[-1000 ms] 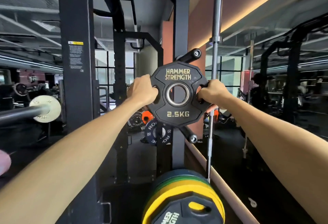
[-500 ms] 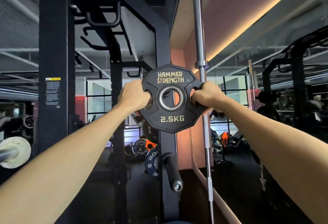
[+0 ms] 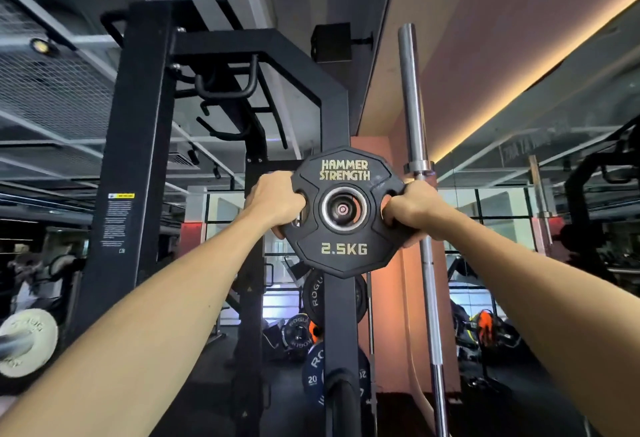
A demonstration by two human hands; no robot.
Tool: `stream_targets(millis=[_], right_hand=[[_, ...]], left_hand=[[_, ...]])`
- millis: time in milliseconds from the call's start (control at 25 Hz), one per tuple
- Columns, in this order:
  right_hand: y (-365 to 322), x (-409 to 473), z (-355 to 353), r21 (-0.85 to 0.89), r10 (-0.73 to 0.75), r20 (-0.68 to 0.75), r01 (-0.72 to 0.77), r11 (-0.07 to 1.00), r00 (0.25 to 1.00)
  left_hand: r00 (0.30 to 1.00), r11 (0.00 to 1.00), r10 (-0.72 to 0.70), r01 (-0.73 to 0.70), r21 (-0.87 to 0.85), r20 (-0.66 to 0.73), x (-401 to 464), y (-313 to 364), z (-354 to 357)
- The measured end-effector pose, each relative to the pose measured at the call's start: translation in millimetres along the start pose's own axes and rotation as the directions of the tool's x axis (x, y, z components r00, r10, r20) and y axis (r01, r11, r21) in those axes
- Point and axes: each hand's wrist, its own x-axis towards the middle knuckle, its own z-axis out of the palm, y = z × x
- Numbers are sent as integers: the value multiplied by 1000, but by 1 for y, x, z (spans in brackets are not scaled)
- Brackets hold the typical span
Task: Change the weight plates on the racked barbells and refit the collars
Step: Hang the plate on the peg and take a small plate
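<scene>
1. The 2.5 kg plate [image 3: 344, 212] is gripped at its left cut-out by the left hand [image 3: 275, 206].
2. Its right cut-out is grasped by the right hand [image 3: 414, 211].
3. A storage peg [image 3: 342, 209] is now seen through its centre hole, unlike half a second earlier.

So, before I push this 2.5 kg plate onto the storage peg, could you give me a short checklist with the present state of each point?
1. Left hand grips the 2.5KG plate through its side opening: ok.
2. Right hand grips the opposite opening: ok.
3. Plate hole lined up with the storage peg, whose end shows through the centre ring: ok.
4. Plate held level, lettering upright: ok.
5. Plate apart from the upright barbell beside the right hand: cannot tell, they overlap in this view.
6. How far the peg has entered the hole: cannot tell.
</scene>
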Motion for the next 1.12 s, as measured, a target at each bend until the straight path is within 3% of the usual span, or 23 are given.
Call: stream_targets(millis=[200,400,720,960,1120], right_hand=[[28,47,27,12,26,16,-27,1000,1000],[62,102,64,-26,-6,-65,5,1000,998],[93,162,104,-1,84,-11,-84,996,996],[103,173,112,73,47,-28,-45,996,998],[112,152,118,-9,123,9,-123,992,992]], left_hand=[[1000,1000,-20,20,16,16,32,-22,37],[1000,997,-6,7,75,-16,69,-51,88],[999,993,-37,40,110,-31,110,-81,154],[999,994,-24,27,108,-29,117,-84,157],[998,992,-58,56,117,7,99,-80,158]])
